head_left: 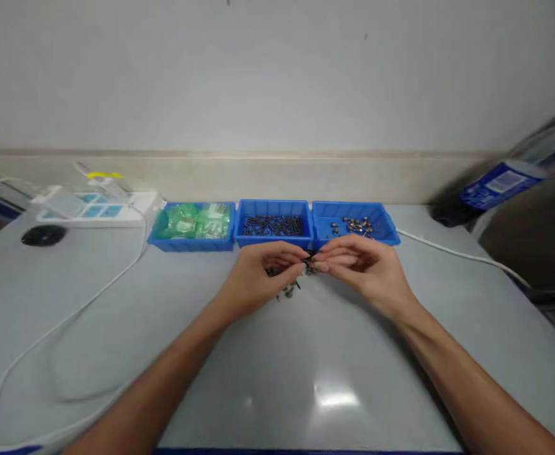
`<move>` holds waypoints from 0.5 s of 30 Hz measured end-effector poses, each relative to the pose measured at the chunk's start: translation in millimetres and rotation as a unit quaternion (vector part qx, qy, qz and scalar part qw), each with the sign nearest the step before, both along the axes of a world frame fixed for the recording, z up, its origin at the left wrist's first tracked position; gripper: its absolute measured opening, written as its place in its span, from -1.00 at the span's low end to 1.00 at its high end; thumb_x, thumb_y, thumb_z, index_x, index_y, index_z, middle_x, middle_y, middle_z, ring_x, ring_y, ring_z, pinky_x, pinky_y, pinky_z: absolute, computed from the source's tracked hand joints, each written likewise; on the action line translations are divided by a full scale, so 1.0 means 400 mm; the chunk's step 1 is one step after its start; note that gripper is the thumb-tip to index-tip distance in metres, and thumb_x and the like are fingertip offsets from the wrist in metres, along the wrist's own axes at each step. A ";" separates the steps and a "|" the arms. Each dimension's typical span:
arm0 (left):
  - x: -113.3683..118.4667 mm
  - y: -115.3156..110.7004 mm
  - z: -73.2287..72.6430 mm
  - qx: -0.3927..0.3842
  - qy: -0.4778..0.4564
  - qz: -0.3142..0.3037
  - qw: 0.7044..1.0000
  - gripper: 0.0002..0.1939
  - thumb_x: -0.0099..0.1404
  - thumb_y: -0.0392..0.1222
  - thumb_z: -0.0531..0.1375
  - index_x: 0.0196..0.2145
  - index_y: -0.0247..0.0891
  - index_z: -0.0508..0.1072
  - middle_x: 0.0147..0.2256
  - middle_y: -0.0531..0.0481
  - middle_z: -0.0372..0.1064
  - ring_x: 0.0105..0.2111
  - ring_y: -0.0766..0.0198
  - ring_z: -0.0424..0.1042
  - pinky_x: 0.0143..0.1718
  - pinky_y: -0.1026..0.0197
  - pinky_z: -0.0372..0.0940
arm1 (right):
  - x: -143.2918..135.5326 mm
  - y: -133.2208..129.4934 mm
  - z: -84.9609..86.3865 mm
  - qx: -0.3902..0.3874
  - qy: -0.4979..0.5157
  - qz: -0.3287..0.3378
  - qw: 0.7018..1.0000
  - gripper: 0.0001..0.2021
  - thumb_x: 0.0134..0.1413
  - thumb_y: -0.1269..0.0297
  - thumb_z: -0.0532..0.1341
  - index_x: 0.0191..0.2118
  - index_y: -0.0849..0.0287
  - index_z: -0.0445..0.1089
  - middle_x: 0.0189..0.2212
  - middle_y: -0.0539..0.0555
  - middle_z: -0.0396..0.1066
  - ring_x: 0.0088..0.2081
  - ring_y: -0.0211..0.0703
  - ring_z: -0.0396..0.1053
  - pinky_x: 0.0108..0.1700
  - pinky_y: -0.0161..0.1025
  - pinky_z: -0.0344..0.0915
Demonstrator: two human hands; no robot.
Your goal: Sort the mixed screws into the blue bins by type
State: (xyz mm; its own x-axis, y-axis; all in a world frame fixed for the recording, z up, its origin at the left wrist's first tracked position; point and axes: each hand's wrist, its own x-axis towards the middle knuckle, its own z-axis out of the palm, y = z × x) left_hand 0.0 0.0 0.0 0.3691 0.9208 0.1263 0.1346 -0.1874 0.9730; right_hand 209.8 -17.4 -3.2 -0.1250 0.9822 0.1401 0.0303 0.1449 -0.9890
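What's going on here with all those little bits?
A person's left hand and right hand meet above the table, both pinching a small dark piece, too tiny to make out. Under the left hand lies a little pile of metal bits. Behind are three blue boxes: one with green bags, one with dark screw-like pieces, one with shiny pieces.

1 white power strip [100, 213] sits behind 1 black oval object [44, 235] at left; 1 blue-labelled bottle [490, 188] tilts at far right.
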 end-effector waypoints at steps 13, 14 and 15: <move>-0.027 0.038 0.010 -0.036 -0.100 0.165 0.981 -0.51 0.15 -0.17 0.42 0.04 -0.36 0.54 -0.06 -0.20 0.59 -0.13 0.12 0.62 0.03 0.13 0.49 | -0.019 -0.007 -0.022 0.250 -0.333 0.120 0.901 -0.75 0.22 0.45 0.23 -0.01 0.17 0.50 -0.14 0.16 0.52 -0.08 -0.07 0.45 -0.02 -0.11 0.43; -0.028 0.038 0.011 -0.037 -0.099 0.161 0.981 -0.50 0.16 -0.18 0.42 0.05 -0.37 0.53 -0.04 -0.21 0.58 -0.13 0.12 0.62 0.03 0.13 0.50 | -0.019 -0.009 -0.024 0.253 -0.346 0.138 0.893 -0.73 0.24 0.46 0.21 0.01 0.17 0.50 -0.13 0.16 0.51 -0.06 -0.07 0.44 -0.01 -0.12 0.42; -0.027 0.038 0.013 -0.033 -0.097 0.158 0.982 -0.51 0.16 -0.19 0.41 0.05 -0.37 0.53 -0.04 -0.21 0.58 -0.14 0.12 0.62 0.02 0.13 0.51 | -0.019 -0.010 -0.025 0.252 -0.355 0.150 0.888 -0.73 0.25 0.46 0.19 0.01 0.17 0.50 -0.14 0.16 0.50 -0.07 -0.08 0.43 -0.02 -0.14 0.42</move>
